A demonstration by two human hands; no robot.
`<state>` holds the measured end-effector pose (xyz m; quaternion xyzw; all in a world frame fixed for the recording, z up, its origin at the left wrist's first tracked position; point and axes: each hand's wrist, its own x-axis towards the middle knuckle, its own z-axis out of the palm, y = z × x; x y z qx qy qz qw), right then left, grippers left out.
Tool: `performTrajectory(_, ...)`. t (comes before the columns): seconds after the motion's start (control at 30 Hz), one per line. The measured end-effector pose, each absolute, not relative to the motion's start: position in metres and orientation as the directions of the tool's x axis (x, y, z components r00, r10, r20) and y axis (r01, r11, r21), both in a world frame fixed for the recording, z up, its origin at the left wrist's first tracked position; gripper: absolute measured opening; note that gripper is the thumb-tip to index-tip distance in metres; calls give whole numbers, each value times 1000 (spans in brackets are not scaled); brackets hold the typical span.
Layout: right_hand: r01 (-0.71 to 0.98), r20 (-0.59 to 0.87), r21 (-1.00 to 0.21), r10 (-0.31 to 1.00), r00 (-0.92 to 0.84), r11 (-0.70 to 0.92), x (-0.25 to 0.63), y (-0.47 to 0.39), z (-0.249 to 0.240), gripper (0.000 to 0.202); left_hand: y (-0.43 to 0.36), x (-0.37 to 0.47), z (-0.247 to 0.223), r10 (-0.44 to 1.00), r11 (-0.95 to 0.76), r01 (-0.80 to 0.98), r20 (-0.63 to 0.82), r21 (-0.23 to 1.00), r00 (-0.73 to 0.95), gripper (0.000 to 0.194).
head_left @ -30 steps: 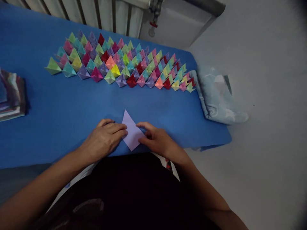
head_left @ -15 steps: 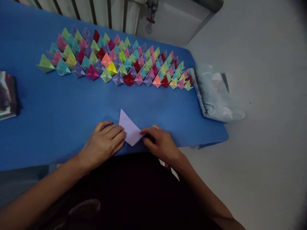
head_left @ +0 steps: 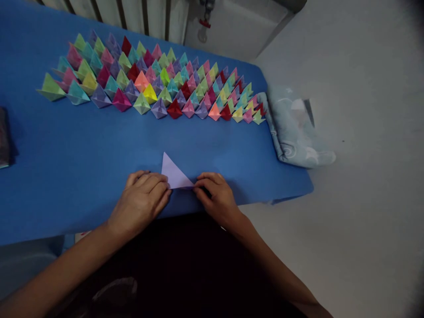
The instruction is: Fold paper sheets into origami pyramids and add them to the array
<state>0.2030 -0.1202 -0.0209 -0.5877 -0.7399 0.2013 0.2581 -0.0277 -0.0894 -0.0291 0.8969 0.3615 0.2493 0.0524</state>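
Observation:
A lilac sheet of origami paper (head_left: 175,173), folded to a triangle with its peak pointing away from me, lies near the front edge of the blue table. My left hand (head_left: 142,196) is closed on its left side, fingertips pressing the lower left part. With thumb and fingers together, my right hand (head_left: 216,192) pinches the right corner. The paper's lower edge runs between both hands; its left corner is hidden under my left fingers.
Several rows of colourful folded paper boats (head_left: 159,108) stand across the back of the blue table (head_left: 99,150). A folded light-blue cloth (head_left: 291,128) lies at the right end. A dark object (head_left: 4,139) is cut off at the left edge. Behind are a radiator (head_left: 155,20) and a red-handled valve (head_left: 204,23).
The lower part of the lilac paper, which pointed toward me, is now folded up, leaving a straight lower edge. The view has shifted slightly, with the object at left moving partly out of sight.

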Motion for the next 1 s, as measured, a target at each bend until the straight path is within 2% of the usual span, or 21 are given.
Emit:
performTrajectory(0.27, 767, 13, -638, 997, -81, 70, 197, -113, -12, 9, -86, -23, -34, 760, -645, 689, 376, 330, 531, 23)
performTrajectory(0.73, 757, -75, -653, 995, -69, 4, 198, -106, -6, 12, -82, -27, -40, 830, -557, 707, 318, 434, 458, 21)
performTrajectory(0.87, 763, -117, -646, 988, -97, -2, 201, -106, -1, 9, -82, -25, -39, 809, -586, 719, 324, 374, 491, 16)
performTrajectory(1.0, 767, -43, -632, 983, -177, 110, 193, -108, 0, 15, -84, -22, -35, 682, -723, 652, 387, 229, 620, 32)
